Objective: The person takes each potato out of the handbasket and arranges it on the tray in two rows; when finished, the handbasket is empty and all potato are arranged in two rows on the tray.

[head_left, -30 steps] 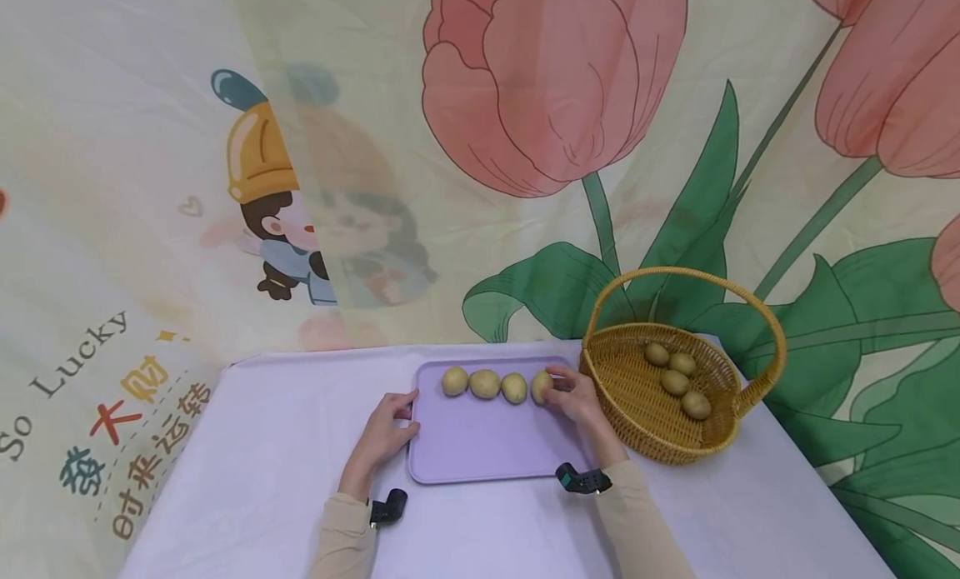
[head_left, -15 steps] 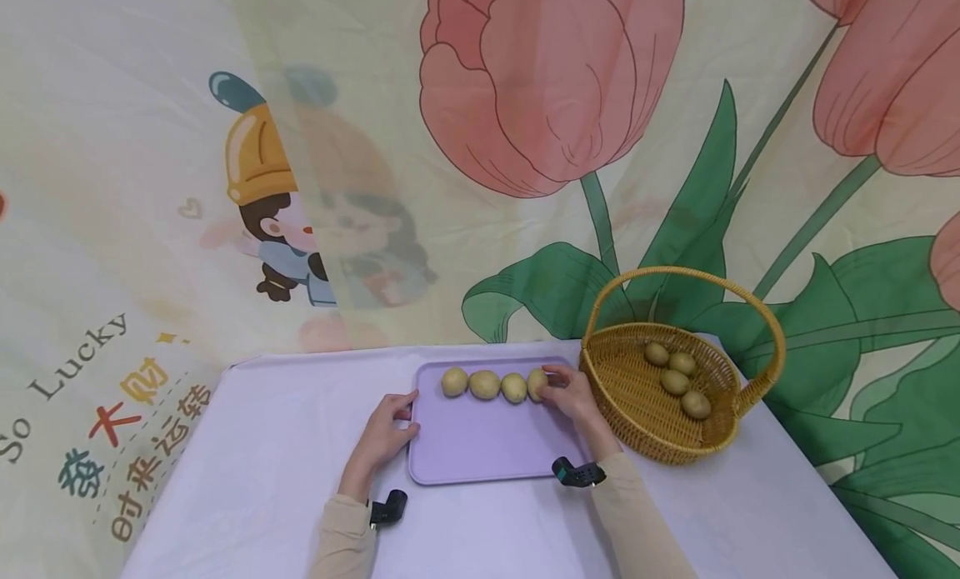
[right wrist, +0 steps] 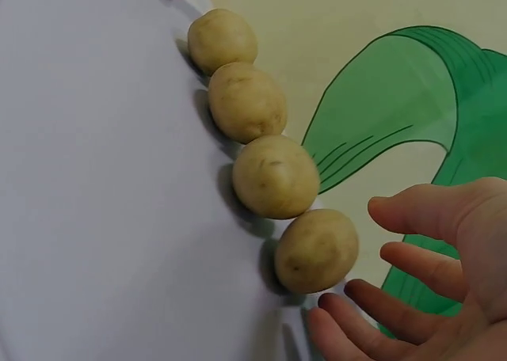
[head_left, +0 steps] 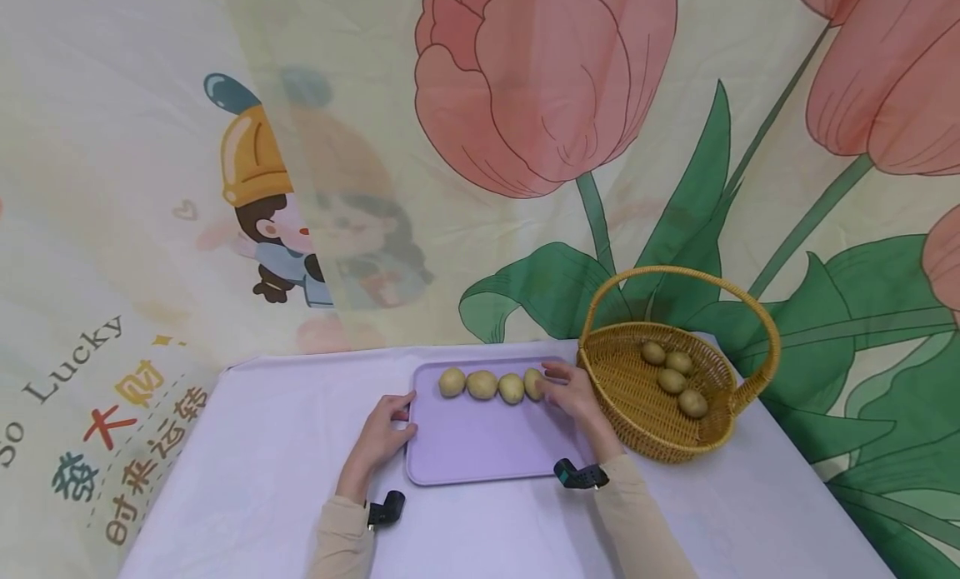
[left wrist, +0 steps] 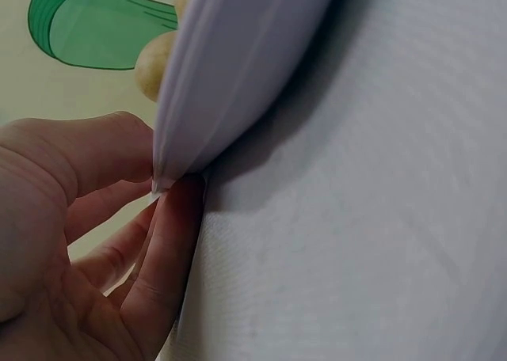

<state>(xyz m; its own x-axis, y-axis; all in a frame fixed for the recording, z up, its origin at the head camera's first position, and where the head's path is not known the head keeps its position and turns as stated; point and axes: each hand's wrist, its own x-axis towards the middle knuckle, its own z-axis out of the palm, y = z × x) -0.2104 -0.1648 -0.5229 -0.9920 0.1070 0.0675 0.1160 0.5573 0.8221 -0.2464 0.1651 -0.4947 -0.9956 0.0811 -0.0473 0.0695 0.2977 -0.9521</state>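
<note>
Several potatoes stand in a row along the far side of a lilac tray. By the rightmost potato is my right hand, its fingers loosely spread; the right wrist view shows a small gap between fingertips and potato. At the tray's left edge, my left hand holds the rim, thumb and fingers against it. In the left wrist view the left fingers meet the rim near the tablecloth, and part of a potato shows past the tray.
A wicker basket with a tall handle stands right of the tray, close to my right hand. Several potatoes lie in it. A white cloth covers the table; a printed curtain hangs behind.
My right hand has slid the rightmost potato left, up to its neighbour, and has let go of it. The left hand stays at the tray's edge. The head view has shifted slightly.
</note>
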